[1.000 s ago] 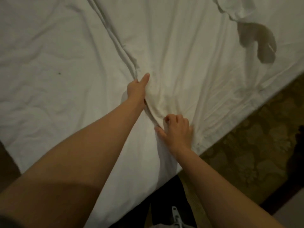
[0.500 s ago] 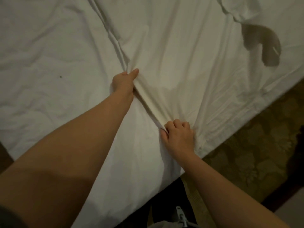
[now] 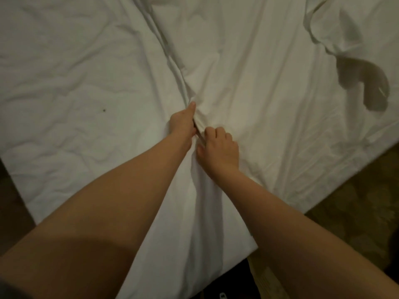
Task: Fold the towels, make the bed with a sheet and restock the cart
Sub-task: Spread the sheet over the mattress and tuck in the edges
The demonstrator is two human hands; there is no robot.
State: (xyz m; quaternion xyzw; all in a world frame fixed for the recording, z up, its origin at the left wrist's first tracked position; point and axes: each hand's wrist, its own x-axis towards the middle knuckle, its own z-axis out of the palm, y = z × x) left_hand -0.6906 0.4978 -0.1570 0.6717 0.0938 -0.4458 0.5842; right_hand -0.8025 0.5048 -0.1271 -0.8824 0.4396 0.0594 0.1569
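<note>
Both hands (image 3: 201,134) (close together) gripping sheet (image 3: 269,100)

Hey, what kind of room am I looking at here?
Most likely a bedroom, possibly a hotel room. A white sheet covers a wide bed, both hands, left hand and right hand, gather a fold of it, and patterned carpet shows past the bed's edge.

The bed (image 3: 64,61) fills most of the view, its near corner pointing toward the camera. To the right lies a carpet (image 3: 356,212) in dull olive and brown with a faint leafy pattern. A dark strip of floor (image 3: 10,201) shows at the left edge. The light is dim and warm, brightest mid-bed.
</note>
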